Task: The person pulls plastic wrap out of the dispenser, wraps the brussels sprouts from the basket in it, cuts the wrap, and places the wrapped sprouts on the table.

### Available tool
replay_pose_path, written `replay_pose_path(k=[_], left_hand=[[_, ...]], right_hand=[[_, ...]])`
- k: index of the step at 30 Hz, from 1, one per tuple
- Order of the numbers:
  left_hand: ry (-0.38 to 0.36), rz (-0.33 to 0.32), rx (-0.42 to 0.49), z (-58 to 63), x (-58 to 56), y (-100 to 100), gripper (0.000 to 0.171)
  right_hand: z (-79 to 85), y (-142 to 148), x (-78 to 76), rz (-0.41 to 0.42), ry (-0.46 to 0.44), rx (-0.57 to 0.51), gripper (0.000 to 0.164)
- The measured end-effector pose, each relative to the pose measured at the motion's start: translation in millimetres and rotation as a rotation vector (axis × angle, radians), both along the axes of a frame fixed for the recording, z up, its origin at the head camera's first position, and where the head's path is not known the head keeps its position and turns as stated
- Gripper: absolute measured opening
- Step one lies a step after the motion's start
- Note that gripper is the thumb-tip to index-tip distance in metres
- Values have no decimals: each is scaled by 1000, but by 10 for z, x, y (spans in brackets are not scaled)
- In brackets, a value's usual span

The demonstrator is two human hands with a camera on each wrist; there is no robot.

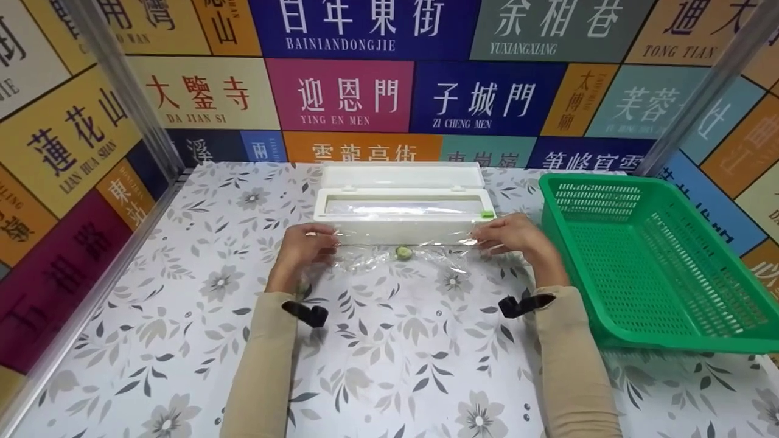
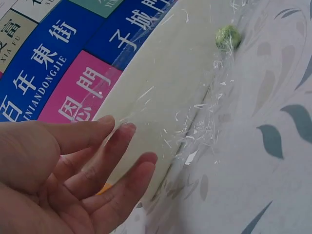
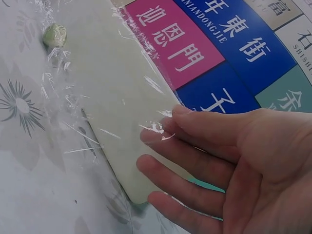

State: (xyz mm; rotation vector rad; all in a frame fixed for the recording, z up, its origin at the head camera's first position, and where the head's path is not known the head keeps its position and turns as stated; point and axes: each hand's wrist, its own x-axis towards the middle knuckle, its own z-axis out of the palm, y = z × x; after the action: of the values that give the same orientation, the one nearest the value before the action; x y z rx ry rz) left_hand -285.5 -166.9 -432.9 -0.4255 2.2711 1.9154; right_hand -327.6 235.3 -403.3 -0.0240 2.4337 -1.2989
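A sheet of clear cling film (image 1: 365, 258) stretches between my two hands, in front of a white film dispenser (image 1: 401, 232). My left hand (image 1: 307, 242) pinches the sheet's left side between thumb and fingertips, the other fingers loosely bent. On the other side my right hand (image 1: 514, 234) pinches the film, which creases at its thumb and forefinger (image 3: 158, 135). A small round green vegetable piece (image 1: 403, 252) lies midway between the hands, at the dispenser's front, with film over or around it. Its exact kind is unclear. Both wrist views show it too, apart from the fingers.
The dispenser's lid (image 1: 401, 175) stands raised at the back, and a green slider (image 1: 487, 214) sits at its right end. To the right is a large green plastic basket (image 1: 608, 331). A flower-patterned cloth (image 1: 389, 365) covers the table; a sign-covered wall (image 1: 347, 94) rises behind.
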Motion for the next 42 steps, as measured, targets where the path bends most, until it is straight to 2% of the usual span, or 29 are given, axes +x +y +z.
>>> replay_pose_path(k=[4,7,13,17,24,28,32,37,42], left_hand=[[61,-52,-62,-23,15,-4,12],[101,-75,-123,-40,21,-10,12],[81,-108,-221,-52,21,-65,20],[54,-140,-273,-31,22,-109,17],[-7,-239,-393,45,65,-161,14],[-1,-269,-446,70,82,-164,12],[-20,-288,-487,83,82,-176,14],[-57,-374,-506,142,109,-215,26],[-23,-445,-488,272,191,-218,44]], right_hand=[[31,21,35,22,9,0,41],[25,51,49,72,31,5,39],[-48,124,32,152,60,39,40],[-67,151,30,178,33,71,39],[-81,164,33,237,25,160,30],[-90,158,31,273,27,228,25],[-92,154,38,313,30,250,23],[-61,153,56,397,64,217,23],[76,152,127,434,115,200,31]])
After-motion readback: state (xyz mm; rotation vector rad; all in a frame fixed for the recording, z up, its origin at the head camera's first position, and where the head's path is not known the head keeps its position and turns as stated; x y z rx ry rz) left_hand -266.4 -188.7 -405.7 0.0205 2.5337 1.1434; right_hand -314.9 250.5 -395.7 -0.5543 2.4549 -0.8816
